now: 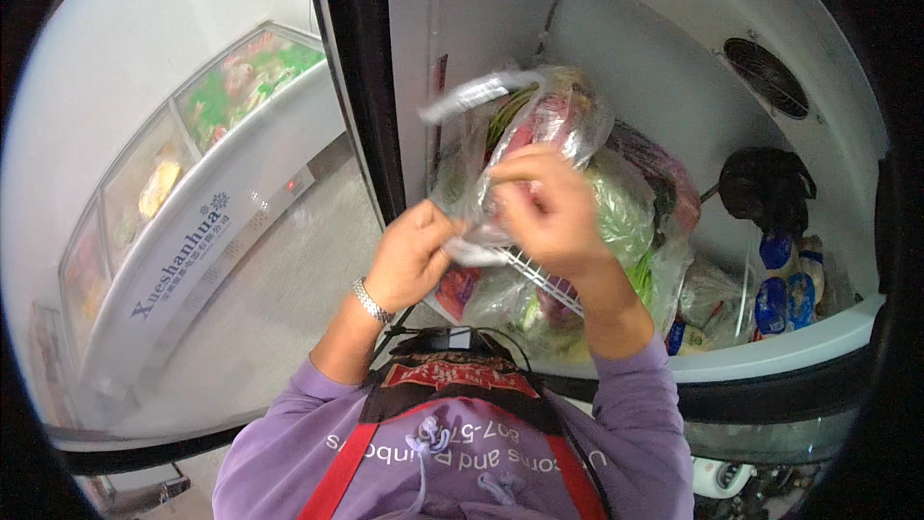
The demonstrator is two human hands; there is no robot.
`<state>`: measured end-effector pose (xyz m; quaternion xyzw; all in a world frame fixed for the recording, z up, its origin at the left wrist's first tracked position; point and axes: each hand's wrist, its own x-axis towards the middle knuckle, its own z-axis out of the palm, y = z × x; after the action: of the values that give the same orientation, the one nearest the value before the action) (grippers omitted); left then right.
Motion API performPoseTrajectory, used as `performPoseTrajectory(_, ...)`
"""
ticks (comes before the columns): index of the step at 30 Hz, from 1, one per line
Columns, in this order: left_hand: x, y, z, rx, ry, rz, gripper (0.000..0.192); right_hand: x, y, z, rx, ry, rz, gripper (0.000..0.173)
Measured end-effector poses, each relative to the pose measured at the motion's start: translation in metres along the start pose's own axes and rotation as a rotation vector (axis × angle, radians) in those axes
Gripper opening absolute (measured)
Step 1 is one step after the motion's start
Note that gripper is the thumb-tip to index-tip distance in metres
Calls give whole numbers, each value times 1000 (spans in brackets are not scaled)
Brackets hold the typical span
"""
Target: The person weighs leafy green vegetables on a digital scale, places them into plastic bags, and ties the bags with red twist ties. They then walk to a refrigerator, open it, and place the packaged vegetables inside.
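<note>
My left hand [415, 249], with a metal watch at its wrist, pinches the end of a clear plastic bag [480, 249]. My right hand [545, 209] is blurred, its fingers curled over the bag; whether it grips the plastic cannot be told. Just beyond both hands lies a clear bag with reddish-purple produce [552, 119], a pale strip [484, 92] of plastic beside it. A bag of leafy green vegetables [624, 209] sits to the right of the right hand. Under the hands shows a white wire rack [545, 278].
The compartment's wall [650, 87] carries a round fan grille [765, 78]. Blue and white packages [783, 289] and a black bag [765, 184] are at the right. A dark door frame [364, 87] stands at the left, beyond it a white chest freezer [216, 224] holding bagged food.
</note>
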<state>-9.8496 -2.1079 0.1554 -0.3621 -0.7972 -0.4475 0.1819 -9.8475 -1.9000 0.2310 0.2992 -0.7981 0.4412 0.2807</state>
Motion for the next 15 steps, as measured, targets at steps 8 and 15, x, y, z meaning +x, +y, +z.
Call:
performPoseTrajectory(8, -35, -1, -27, 117, -224, -305, 26, 7, 59, 21, -1009, -809, 283, 19)
performPoseTrajectory(15, -48, 0, -23, -100, 168, -505, 42, -8, 76, 68, -865, -564, 34, 61)
